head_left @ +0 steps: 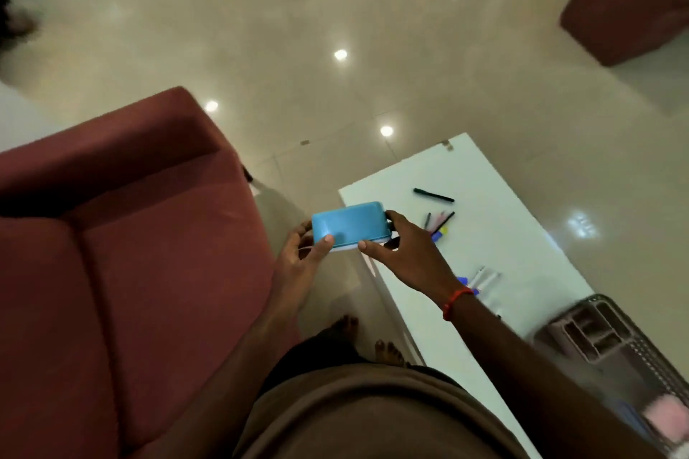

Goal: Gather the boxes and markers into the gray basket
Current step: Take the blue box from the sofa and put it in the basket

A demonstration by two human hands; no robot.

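- The blue box (348, 224) is held in the air by both hands, just off the near-left corner of the white table (522, 253), between that corner and the red sofa (130, 253).
- The left hand (302, 257) clasps the box's left end, thumb on the near face and fingers wrapped behind; the right hand (406, 253) clasps the right end the same way, thumb on the near lower edge.
- The box looks like hard, smooth plastic with a paler lid or base along its lower edge. I judge it light and stiff, a little slippery, and not fragile. The short ends, as now, seem the safest hold; if the pale part is a loose lid, a thumb across the seam would keep it shut.
- Boxes: one blue box in hand. The gray basket (641, 339), at the table's near-right end, holds a pinkish divided tray (592, 332) and something pink and blurred; I cannot tell whether those count as boxes.
- Markers: one dark marker (433, 195) lies alone toward the far edge; a cluster of markers (440, 222), perhaps five, lies mid-table just beyond the right hand; a second group, white-barrelled markers (483, 278), perhaps two or three, sits nearer the basket, partly hidden by the wrist.
- The markers look thin, light and prone to rolling; best gathered several at a time around their middles.
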